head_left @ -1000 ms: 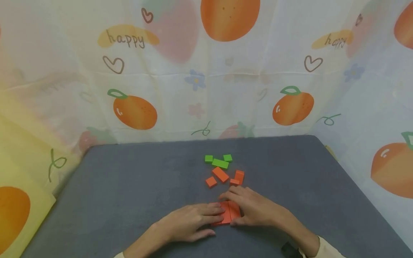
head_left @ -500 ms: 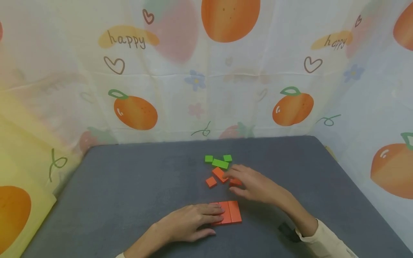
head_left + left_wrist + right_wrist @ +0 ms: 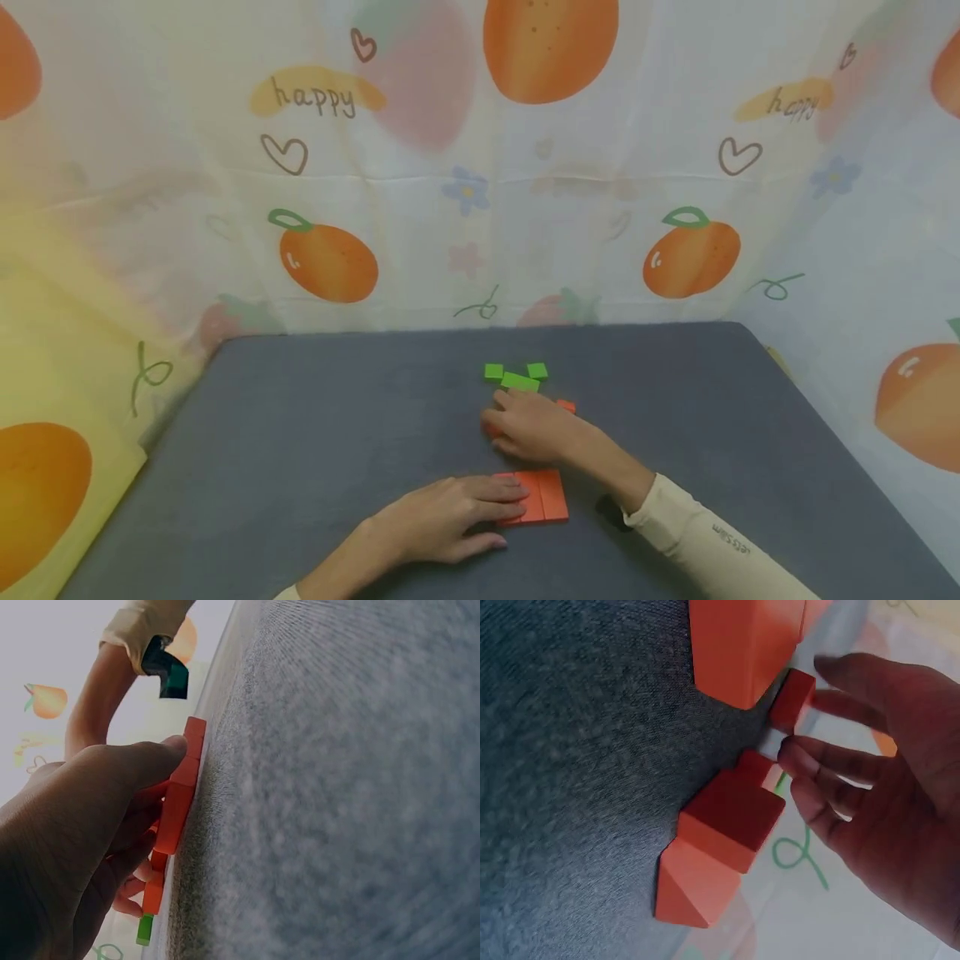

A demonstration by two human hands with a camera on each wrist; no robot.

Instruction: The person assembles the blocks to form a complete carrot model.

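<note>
My left hand lies with its fingers extended over the left part of a flat row of orange-red blocks, its thumb set apart on the near side. In the left wrist view the row's side edge shows beside the thumb. Farther back, my right hand is over the loose orange-red blocks. Its thumb and fingers are spread about one small orange-red block in the right wrist view, and I see no firm pinch. Larger orange-red blocks sit close by.
Behind the right hand lie a green bar and two small green blocks. Part of another orange-red block shows beyond the right wrist. All stand on a grey cloth-covered table, backed by a fruit-printed curtain.
My right hand has left the flat row and moved back, then left, to the small loose orange-red block. The left hand stays on the row. The head view has shifted slightly.
</note>
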